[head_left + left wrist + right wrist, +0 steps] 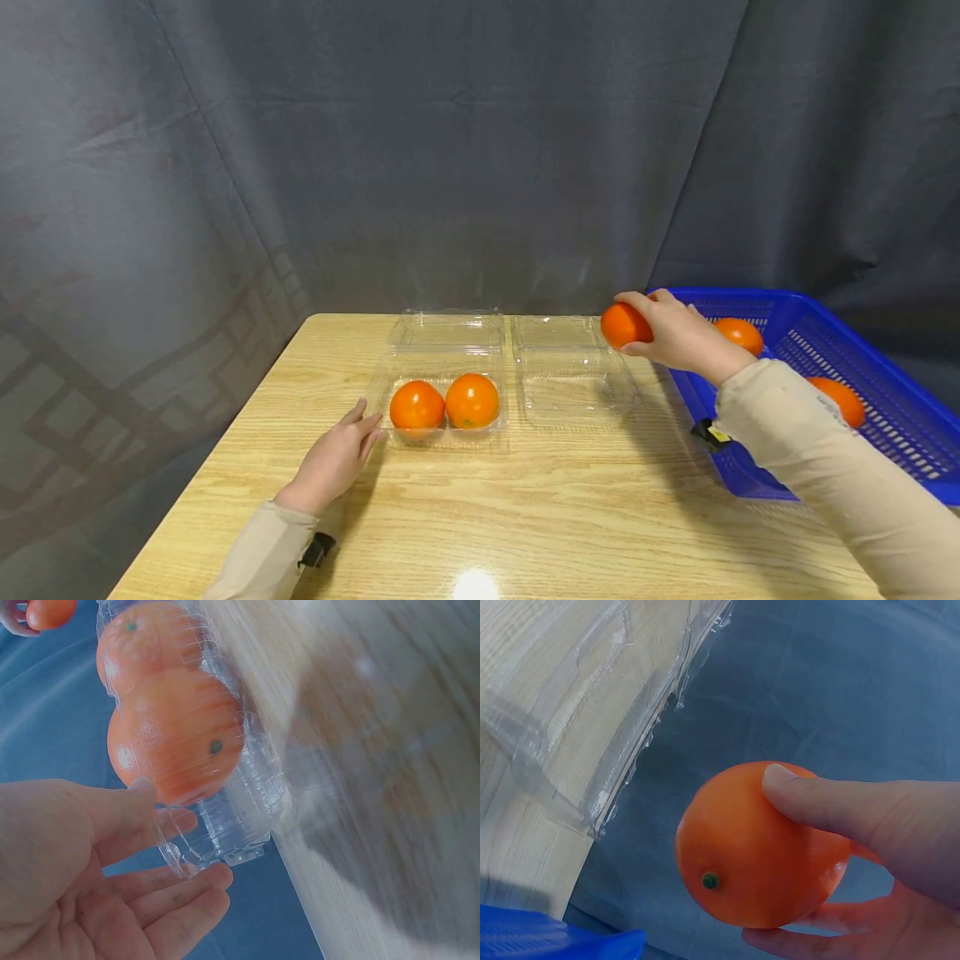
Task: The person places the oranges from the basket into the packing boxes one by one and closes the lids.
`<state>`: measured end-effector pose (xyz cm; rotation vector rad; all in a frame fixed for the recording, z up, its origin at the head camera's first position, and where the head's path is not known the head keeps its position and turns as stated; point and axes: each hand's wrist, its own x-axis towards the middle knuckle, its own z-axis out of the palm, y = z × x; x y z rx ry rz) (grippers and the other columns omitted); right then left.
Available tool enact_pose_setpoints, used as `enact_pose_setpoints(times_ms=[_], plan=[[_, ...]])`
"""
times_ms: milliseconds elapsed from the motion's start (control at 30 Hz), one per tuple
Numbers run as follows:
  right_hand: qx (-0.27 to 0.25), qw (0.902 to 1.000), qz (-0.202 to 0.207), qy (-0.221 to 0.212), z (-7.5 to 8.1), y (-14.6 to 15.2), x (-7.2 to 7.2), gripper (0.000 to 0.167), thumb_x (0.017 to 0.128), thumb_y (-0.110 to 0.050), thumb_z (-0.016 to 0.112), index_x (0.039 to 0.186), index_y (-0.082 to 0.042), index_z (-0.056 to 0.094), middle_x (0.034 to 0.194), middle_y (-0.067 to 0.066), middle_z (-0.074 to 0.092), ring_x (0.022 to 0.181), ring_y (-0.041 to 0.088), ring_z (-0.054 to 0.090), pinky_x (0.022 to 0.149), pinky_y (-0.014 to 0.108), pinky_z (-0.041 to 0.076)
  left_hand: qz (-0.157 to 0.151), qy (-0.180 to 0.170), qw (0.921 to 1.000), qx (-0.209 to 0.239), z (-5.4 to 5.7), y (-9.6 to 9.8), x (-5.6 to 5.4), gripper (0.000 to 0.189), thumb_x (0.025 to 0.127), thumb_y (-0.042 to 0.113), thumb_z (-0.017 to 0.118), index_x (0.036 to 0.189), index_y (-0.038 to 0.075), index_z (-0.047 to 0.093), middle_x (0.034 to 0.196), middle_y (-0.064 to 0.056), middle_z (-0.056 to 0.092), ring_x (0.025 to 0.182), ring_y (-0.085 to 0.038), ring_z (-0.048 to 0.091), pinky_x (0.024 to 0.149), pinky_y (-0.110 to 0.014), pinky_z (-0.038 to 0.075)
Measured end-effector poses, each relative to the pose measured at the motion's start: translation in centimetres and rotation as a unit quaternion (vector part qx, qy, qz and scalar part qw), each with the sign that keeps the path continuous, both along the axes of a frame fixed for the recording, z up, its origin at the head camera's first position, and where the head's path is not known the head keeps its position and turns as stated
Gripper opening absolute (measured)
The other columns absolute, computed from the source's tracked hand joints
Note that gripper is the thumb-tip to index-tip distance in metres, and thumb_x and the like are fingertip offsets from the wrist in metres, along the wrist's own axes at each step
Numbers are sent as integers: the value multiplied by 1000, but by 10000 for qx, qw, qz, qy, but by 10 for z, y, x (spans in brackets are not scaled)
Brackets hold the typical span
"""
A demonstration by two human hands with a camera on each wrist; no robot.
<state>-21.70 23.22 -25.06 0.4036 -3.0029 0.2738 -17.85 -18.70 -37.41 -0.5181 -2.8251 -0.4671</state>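
Note:
My right hand (678, 333) grips an orange (624, 325) in the air, above the right end of an open clear plastic clamshell box (577, 392). In the right wrist view, thumb and fingers lie on opposite sides of this orange (757, 847), its green stem end showing. A second clear clamshell box (446, 329) stands to the left with its lid folded back. Inside it sit two oranges, a left one (417, 406) and a right one (472, 401). My left hand (333, 458) rests at that box's left edge, fingers extended; in the left wrist view they lie around its transparent corner (184, 855).
A blue plastic basket (885, 350) stands at the right of the wooden table (525, 508), partly behind my right forearm. In it an orange (738, 335) and another orange (838, 400) show. A dark grey curtain (480, 167) hangs behind the table's back edge.

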Motion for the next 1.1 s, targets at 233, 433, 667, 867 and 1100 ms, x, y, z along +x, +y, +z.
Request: enact_pose_setpoints(times_ms=[233, 433, 667, 867, 1100], plan=[[-63, 9999, 84, 52, -3, -6, 0, 64, 81, -22, 72, 135, -8, 42, 112, 29, 54, 103, 41, 52, 90, 71, 36, -12, -49, 10000, -9, 1, 0, 0, 30, 91, 11, 58, 115, -6, 63, 129, -36, 49, 105, -43, 61, 75, -42, 56], [-55, 9999, 142, 75, -4, -9, 0, 64, 81, -21, 72, 135, -8, 42, 112, 28, 54, 103, 41, 52, 91, 72, 35, -8, -19, 10000, -7, 0, 0, 1, 30, 91, 11, 59, 115, -6, 63, 128, -36, 50, 103, -43, 62, 75, -42, 56], [-30, 9998, 151, 96, -7, -13, 0, 64, 80, -21, 73, 135, -8, 43, 114, 29, 54, 104, 41, 53, 91, 71, 35, -9, 72, 10000, -10, -1, 0, 1, 30, 90, 11, 60, 114, -7, 64, 127, -36, 51, 102, -43, 63, 76, -44, 55], [-37, 9997, 213, 129, -8, -16, 0, 64, 80, -20, 73, 134, -8, 43, 113, 30, 54, 104, 42, 54, 91, 73, 35, -2, 88, 10000, 4, 0, 1, 1, 30, 90, 11, 60, 113, -7, 64, 126, -36, 51, 102, -43, 62, 77, -44, 55], [-23, 9996, 246, 116, -11, -19, -1, 64, 80, -20, 74, 134, -8, 44, 114, 29, 54, 105, 43, 54, 92, 74, 33, 19, -19, 10000, -24, 0, 1, 1, 30, 91, 12, 59, 115, -7, 63, 128, -36, 50, 103, -43, 62, 77, -43, 55]])
